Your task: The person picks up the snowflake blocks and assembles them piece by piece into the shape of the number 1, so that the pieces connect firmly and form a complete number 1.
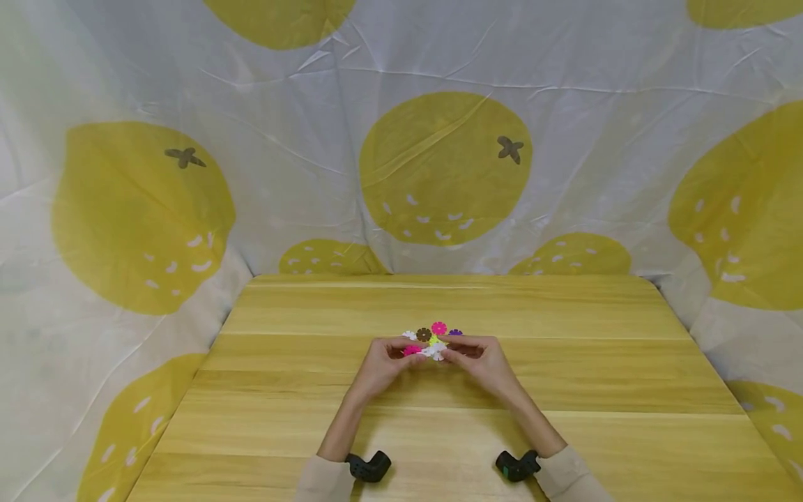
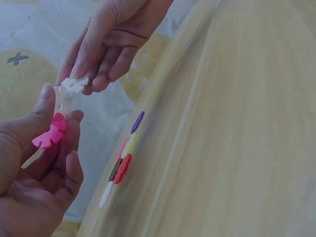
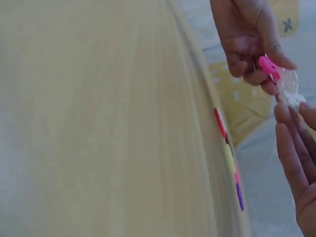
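Note:
My left hand (image 1: 381,366) pinches a small joined piece of plastic snowflake discs, a pink disc (image 2: 51,132) fixed at an angle to a white disc (image 2: 62,102). Between the thumb and fingers of my right hand (image 1: 492,362) is another white snowflake disc (image 2: 75,85). Its notched edge meets the first white disc. The two hands face each other over the middle of the table, fingertips close together. Just beyond lie loose snowflake discs: brown (image 1: 424,335), pink (image 1: 439,328), purple (image 1: 456,332), white (image 1: 410,335), yellow (image 2: 130,144) and red (image 2: 122,169).
The wooden table (image 1: 282,390) reaches back to a hanging cloth (image 1: 301,153) printed with big yellow fruit. Black wrist devices (image 1: 370,467) sit by both sleeves, low over the near part of the table.

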